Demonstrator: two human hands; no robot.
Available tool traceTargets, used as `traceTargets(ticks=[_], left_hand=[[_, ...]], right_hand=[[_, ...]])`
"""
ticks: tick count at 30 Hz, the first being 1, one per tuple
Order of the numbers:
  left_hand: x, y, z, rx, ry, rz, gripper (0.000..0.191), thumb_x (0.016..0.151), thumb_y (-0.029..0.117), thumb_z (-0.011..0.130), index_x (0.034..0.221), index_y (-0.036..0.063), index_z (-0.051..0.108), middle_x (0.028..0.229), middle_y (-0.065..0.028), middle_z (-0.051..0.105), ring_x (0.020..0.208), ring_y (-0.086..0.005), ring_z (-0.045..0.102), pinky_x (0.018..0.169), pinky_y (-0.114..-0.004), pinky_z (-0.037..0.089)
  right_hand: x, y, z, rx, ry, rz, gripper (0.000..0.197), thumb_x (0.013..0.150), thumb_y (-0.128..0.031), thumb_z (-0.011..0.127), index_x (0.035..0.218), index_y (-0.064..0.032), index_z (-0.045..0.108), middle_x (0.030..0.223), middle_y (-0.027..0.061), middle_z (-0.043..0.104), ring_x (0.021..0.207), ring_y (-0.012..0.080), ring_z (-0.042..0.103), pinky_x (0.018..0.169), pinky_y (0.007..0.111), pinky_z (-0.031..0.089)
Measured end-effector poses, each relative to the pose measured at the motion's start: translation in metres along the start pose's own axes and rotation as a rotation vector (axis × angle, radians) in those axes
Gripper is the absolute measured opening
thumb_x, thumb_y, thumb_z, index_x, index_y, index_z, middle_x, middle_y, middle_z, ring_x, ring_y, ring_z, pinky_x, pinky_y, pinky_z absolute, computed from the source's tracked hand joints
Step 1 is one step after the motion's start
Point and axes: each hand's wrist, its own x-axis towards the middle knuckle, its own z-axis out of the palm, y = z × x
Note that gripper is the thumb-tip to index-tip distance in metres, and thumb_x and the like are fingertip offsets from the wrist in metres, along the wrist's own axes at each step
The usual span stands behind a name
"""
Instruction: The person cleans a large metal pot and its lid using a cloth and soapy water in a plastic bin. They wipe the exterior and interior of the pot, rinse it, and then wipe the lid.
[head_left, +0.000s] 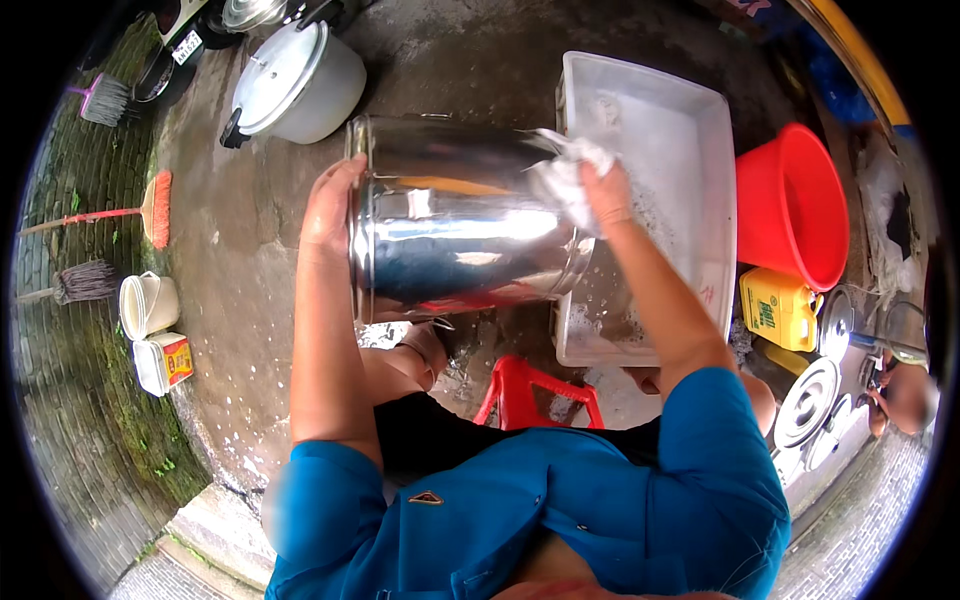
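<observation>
A tall, shiny stainless-steel pot (465, 232) lies sideways in the air in front of me, partly above a white plastic tub (731, 187). My left hand (334, 196) grips the ringed rim at the pot's left end; most of its fingers are hidden behind the metal. Bunched in my right hand (609, 195) is a wet white cloth (566, 176), pressed against the pot's other end and blurred. Soapy water (664, 142) with foam patches lies in the tub.
Right of the tub stand a red plastic basin (814, 210), a yellow jug (780, 309) and several metal lids (806, 401). A large lidded aluminium pot (322, 90) rests at upper left. Below is a red stool (514, 382). Buckets (150, 304) line the mossy brick wall (60, 360). Another person (904, 397) is far right.
</observation>
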Motion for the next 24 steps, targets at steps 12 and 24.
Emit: traceTargets(ticks=[12, 24], left_hand=[[-0.031, -0.018, 0.079, 0.834, -0.034, 0.547, 0.074, 0.078, 0.004, 0.067, 0.141, 0.0000, 0.029, 0.122, -0.0087, 0.054, 0.106, -0.0132, 0.052, 0.093, -0.027, 0.041], [-0.023, -0.019, 0.083, 1.010, 0.047, 0.694, 0.074, 0.073, 0.023, 0.071, 0.137, 0.0060, 0.037, 0.096, -0.0190, 0.064, 0.088, -0.0319, 0.063, 0.079, -0.037, 0.047]], right_hand=[[-0.169, 0.238, -0.011, -0.882, -0.191, 0.487, 0.069, 0.074, -0.037, 0.068, 0.131, -0.0070, 0.045, 0.136, 0.0132, 0.039, 0.122, 0.0332, 0.042, 0.100, 0.047, 0.037], [-0.068, 0.114, -0.104, 1.302, -0.053, 0.626, 0.059, 0.086, -0.048, 0.045, 0.128, -0.0069, 0.047, 0.128, 0.0122, 0.052, 0.116, 0.0357, 0.051, 0.095, 0.053, 0.042]])
